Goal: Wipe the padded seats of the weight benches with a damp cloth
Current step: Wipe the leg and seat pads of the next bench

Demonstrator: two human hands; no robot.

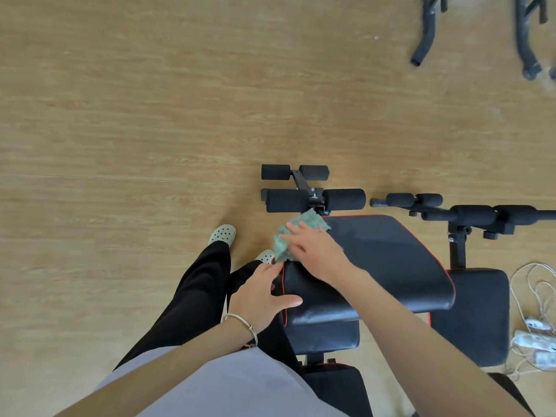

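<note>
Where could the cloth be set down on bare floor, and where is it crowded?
Free: the wide floor left of the shoes and beyond the rollers. Crowded: cables right of the second bench, black frames top right.

— What does the cloth (313, 221) look like?
— Green, nubbly and crumpled. It lies on the far left corner of the near seat (391, 260), with one end spilling over the edge.
— And that seat?
— Black padding, faintly glossy, with red piping round the rim. It sits skewed across the view.
— Is there another?
— Yes, a second bench's black seat (478, 311) just to its right, partly tucked under it.
</note>
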